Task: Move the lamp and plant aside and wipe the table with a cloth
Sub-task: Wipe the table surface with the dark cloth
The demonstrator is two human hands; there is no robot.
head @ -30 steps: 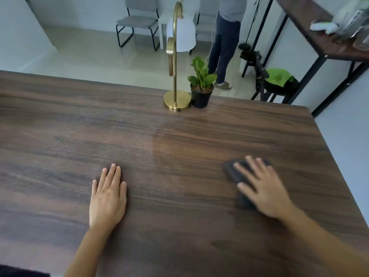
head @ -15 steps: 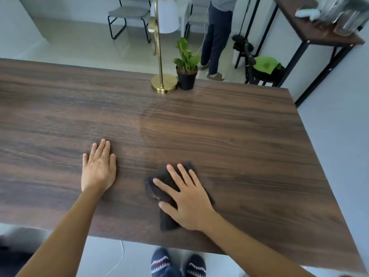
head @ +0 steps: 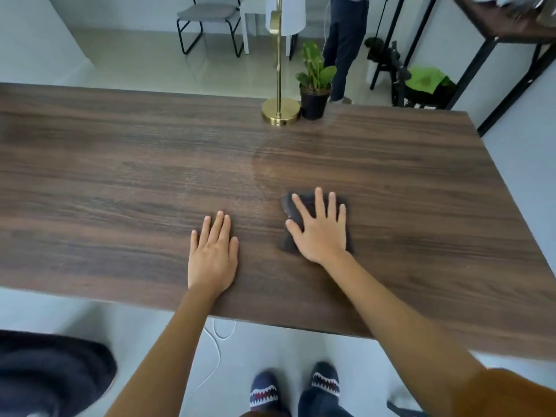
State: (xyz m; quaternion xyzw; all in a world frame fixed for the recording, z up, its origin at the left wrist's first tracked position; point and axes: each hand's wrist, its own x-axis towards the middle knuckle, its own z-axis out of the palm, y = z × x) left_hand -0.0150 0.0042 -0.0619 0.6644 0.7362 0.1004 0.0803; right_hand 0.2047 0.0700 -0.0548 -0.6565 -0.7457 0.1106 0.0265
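Note:
The dark wooden table (head: 120, 182) fills the view. My right hand (head: 320, 230) lies flat with spread fingers on a dark grey cloth (head: 290, 209), pressing it onto the tabletop right of centre. Only the cloth's edges show around the hand. My left hand (head: 212, 257) rests flat and empty on the wood beside it, near the front edge. A brass lamp (head: 280, 111) with a round base and a white shade stands at the far edge. A green plant in a black pot (head: 314, 99) stands right next to the lamp's base.
A damp sheen marks the wood between the cloth and the lamp. Beyond the table a person (head: 346, 46) stands near a grey chair (head: 207, 19). A side table with black legs (head: 511, 28) is at the right. A dark seat (head: 51, 371) sits at lower left.
My right hand slid the cloth leftward toward the front edge, then back to the right and a little farther away. The view tilted down; my left hand stayed flat on the wood.

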